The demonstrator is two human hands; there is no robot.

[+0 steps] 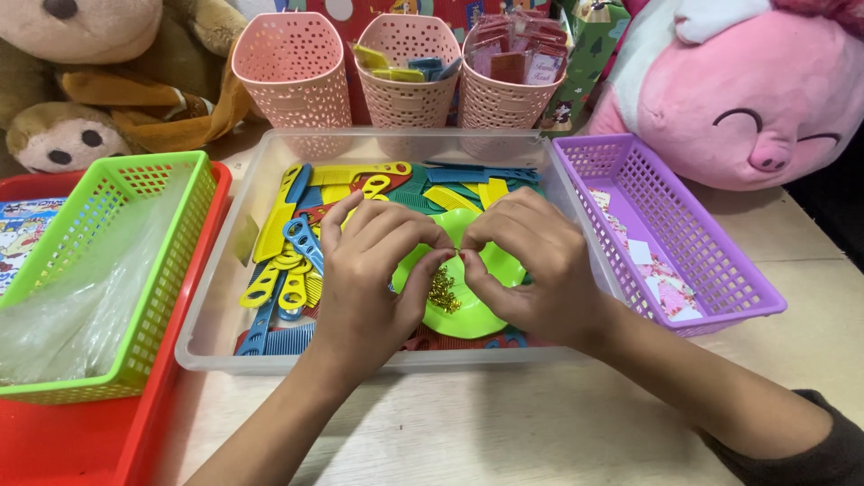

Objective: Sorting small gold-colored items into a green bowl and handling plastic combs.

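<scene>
Left hand and right hand meeting fingertip to fingertip over a green plate, pinching together on something too small to make out; grip of each closed at the tips, its object not identifiable. Small heap of tiny gold pieces lying on the plate just below the fingertips, partly hidden by the left thumb. Plate resting inside a clear plastic tray, on top of a jumble of yellow, blue and red combs filling the tray's left and far parts. Both hands blocking the view of the tray's middle.

To the left, a green mesh basket holding crumpled clear plastic bags, set in a red tray. To the right, touching the clear tray's edge, a purple mesh basket with small pink and white cards. Farther back, three pink perforated cups in a row, the middle and right ones filled with small packets. Brown plush monkey far left, pink plush pig far right. All on a pale wooden table.
</scene>
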